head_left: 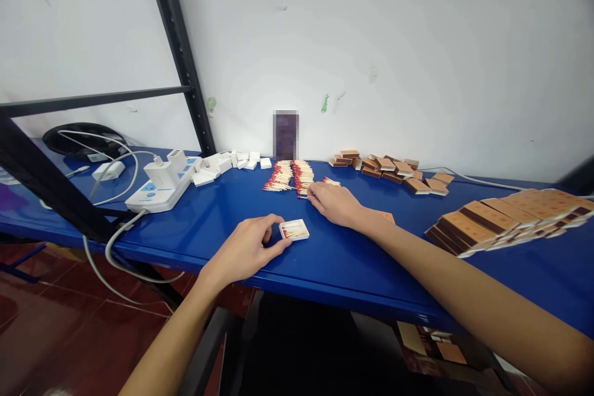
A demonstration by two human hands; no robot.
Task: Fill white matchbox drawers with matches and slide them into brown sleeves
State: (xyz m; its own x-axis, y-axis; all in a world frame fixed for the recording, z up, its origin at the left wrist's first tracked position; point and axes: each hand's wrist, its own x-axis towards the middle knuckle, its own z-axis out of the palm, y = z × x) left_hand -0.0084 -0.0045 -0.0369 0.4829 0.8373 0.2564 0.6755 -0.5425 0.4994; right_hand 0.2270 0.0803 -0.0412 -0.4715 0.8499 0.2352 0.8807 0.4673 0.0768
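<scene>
A small white matchbox tray with a few red-tipped matches in it lies on the blue table. My left hand rests beside it, thumb and fingers curled around the tray's left end. My right hand reaches further back to a heap of loose red-tipped matches, its fingers closed on a few of them at the heap's near edge.
Empty white trays lie at the back left beside a white power strip with cables. Brown matchbox sleeves lie at the back right; a fanned row of filled boxes is at the right. A black shelf frame stands left.
</scene>
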